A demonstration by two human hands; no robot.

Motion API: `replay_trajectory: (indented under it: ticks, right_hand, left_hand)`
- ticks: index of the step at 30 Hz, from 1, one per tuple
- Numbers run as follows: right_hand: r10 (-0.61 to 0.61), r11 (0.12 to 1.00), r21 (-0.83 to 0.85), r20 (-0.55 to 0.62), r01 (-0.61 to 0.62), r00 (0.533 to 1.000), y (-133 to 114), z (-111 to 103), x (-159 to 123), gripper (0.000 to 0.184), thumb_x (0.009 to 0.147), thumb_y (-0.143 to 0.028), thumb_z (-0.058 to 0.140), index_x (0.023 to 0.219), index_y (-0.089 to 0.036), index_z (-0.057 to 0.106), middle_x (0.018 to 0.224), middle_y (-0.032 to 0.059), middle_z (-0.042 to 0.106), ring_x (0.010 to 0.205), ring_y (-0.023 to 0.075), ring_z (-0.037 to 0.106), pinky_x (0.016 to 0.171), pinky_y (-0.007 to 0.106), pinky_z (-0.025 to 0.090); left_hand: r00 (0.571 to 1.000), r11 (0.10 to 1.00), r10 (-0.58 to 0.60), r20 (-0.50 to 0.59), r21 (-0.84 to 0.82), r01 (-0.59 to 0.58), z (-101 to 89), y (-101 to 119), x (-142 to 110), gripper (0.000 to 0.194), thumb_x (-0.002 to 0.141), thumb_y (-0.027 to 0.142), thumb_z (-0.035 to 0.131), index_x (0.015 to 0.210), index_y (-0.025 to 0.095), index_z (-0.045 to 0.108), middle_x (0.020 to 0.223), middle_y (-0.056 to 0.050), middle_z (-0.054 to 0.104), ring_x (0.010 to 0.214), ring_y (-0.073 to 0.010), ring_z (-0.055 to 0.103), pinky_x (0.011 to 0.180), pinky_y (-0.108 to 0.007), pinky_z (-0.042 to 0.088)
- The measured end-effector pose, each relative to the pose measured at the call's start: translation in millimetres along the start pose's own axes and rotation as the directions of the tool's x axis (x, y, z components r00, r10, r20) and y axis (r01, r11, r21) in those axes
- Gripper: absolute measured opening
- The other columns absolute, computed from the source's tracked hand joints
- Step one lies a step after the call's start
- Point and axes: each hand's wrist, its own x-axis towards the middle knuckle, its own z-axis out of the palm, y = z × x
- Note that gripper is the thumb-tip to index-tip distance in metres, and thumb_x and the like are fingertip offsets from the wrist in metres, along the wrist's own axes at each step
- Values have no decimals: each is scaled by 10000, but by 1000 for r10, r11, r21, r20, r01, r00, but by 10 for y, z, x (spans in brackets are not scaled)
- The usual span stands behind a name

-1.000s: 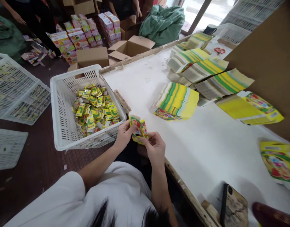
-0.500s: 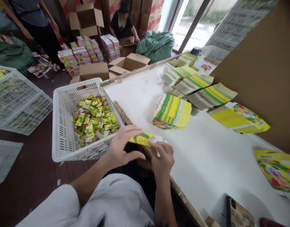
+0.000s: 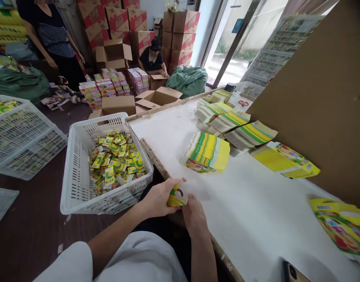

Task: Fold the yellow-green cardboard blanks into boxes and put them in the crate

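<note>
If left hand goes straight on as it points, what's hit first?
Probably the left hand meets the nearest yellow-green carton stack on the white table; height is unclear, so the table's edge might come first.

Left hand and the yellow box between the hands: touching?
Touching. The head view shows the left hand gripping the yellow box, its fingers along the upper side and thumb below, with no gap visible.

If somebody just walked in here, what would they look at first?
Probably the white basket left of the white table, with its heap of little yellow-and-green packets. Next might be the bright striped stack of cartons on the table, beyond the hands. Then, by the table's near edge, the left hand holding a small yellow carton.
</note>
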Motion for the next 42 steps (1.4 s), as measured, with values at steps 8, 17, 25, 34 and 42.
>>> replay_trajectory:
  ticks: [8,17,25,34,42]
  right_hand:
    - [10,999,47,103,-15,995,134,-132,15,650,889,-569,617,1473,-320,478,1372,95,654,1213,283,662,995,479,574]
    - [-333,805,-458,177,376,926,50,-67,-25,374,947,-218,553,1274,-337,690,1447,58,595,1317,245,588,1104,431,495]
    - [-300,728,-581,207,364,931,11,-250,17,403,938,-247,600,1336,-288,647,1566,99,454,1374,263,533,1074,416,520]
    - [-91,734,-622,308,273,947,-161,-324,39,307,841,-243,699,1139,-272,766,1488,134,538,1353,292,548,1109,464,473]
    - [-73,837,-497,316,230,946,-137,-273,69,357,871,-332,697,1224,-284,726,1529,116,490,1425,299,463,1142,469,432]
  left_hand:
    - [994,994,109,-6,7,-109,110,-67,-22,660,679,193,716,1263,270,417,1259,-75,579,1094,-251,656,900,-365,556]
    - [994,996,-84,-75,-20,83,94,-129,53,807,638,222,724,1309,213,275,1254,-141,544,1026,-275,650,846,-416,552]
    - [995,992,-60,-75,105,68,-111,-134,55,516,705,304,766,1171,204,570,1125,-86,669,1041,-269,640,936,-417,518]
    - [1000,983,-14,27,186,9,-160,-122,66,525,673,280,791,1167,176,647,1069,-80,707,983,-264,661,903,-408,530]
    - [1000,992,-7,-20,123,10,-132,-150,44,547,687,285,795,1198,180,629,1124,-91,704,1030,-262,662,929,-409,535]
